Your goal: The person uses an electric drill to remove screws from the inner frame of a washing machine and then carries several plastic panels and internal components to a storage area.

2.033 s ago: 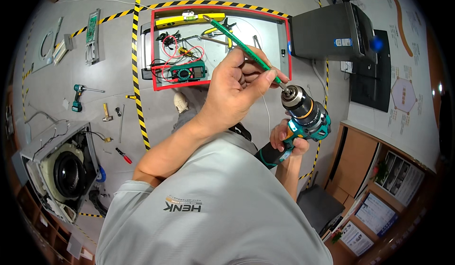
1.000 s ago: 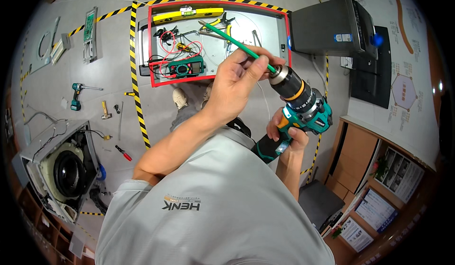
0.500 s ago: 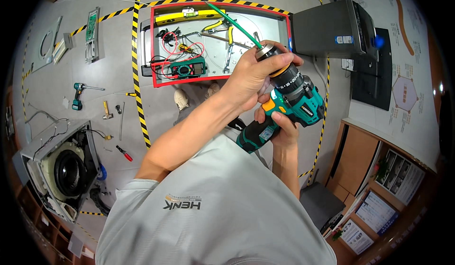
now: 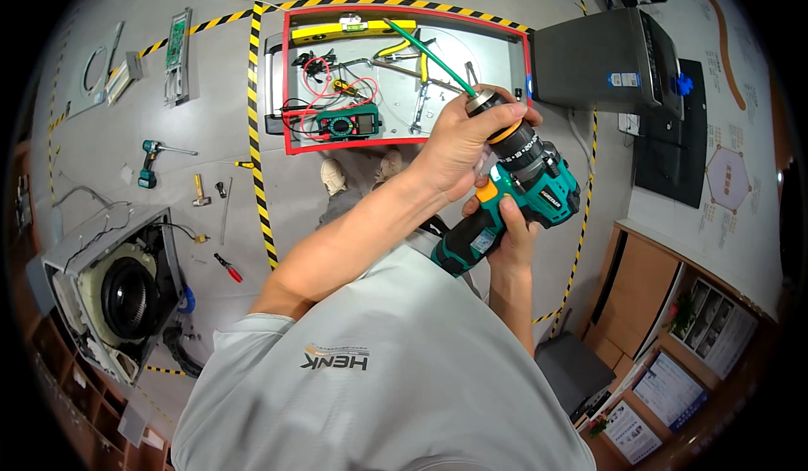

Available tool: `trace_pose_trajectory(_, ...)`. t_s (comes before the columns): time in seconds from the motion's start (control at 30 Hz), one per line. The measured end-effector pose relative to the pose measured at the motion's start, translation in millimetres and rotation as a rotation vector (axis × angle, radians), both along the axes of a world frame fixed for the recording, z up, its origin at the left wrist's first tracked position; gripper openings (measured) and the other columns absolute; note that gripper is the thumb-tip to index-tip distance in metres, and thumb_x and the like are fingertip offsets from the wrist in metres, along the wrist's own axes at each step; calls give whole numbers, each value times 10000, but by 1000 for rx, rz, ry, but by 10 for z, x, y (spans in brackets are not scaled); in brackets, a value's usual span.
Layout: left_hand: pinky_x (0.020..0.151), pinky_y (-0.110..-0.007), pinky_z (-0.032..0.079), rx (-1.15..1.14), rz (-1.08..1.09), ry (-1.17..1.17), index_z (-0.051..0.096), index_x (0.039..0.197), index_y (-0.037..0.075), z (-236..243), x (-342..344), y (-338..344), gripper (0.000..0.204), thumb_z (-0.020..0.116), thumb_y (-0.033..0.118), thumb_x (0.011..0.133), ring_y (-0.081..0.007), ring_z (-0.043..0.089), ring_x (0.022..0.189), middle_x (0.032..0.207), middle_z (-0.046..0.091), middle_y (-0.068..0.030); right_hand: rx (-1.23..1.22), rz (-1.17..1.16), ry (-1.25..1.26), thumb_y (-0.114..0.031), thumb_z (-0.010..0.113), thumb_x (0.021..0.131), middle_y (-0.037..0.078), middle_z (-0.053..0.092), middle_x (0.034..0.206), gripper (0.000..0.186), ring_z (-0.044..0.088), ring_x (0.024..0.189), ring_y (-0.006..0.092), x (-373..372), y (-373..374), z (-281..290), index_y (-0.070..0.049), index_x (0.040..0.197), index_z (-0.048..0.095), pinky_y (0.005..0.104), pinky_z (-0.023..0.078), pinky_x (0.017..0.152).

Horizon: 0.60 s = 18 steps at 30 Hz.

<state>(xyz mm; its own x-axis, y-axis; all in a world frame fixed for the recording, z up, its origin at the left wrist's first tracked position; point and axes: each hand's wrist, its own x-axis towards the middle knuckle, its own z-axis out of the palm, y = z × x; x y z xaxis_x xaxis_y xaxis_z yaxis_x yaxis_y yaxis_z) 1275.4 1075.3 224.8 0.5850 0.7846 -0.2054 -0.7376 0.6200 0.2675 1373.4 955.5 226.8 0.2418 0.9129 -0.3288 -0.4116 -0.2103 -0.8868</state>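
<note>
A teal-and-black cordless drill (image 4: 545, 186) is held up in front of me, angled toward the upper left. A long green rod with a metal tip (image 4: 429, 54) sticks out of its chuck. My left hand (image 4: 459, 144) is closed around the chuck, thumb lying across it. My right hand (image 4: 515, 239) grips the drill's handle lower down. Beyond them, on the floor, lies a red-rimmed tray (image 4: 287, 75) holding a yellow spirit level (image 4: 320, 35), a green multimeter (image 4: 358, 122), yellow-handled pliers (image 4: 423, 67) and assorted tools.
A dark grey cabinet (image 4: 589, 63) stands right of the tray. An opened appliance unit (image 4: 63, 269) sits lower left. Another drill (image 4: 148, 168), a hammer (image 4: 199, 191) and red pliers (image 4: 230, 269) lie on the taped floor (image 4: 219, 109). Wooden shelving (image 4: 635, 286) is at the right.
My left hand has shifted from pinching the green rod to gripping the chuck. The drill has risen leftward, and the rod now sits in its chuck.
</note>
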Motion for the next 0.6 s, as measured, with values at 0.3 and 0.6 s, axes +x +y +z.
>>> trace_pose_trajectory(0.3,834,-398,536,-50,17,9,483,1004,35,-155,14,38,254,644,153,846,-233,590,976,1000,630,-198,11,-4,-85,-419,607,879,170,615,1063,598,664,844,299,-5,32,-11,49,1220,460,405,562,747)
trace_pose_trajectory(0.6,804,-296,521,132,92,39,532,973,11,-44,69,33,177,641,82,852,-147,607,878,1006,636,-147,-17,38,73,-654,605,729,99,600,991,821,613,761,210,117,5,-160,15,1189,485,325,523,680)
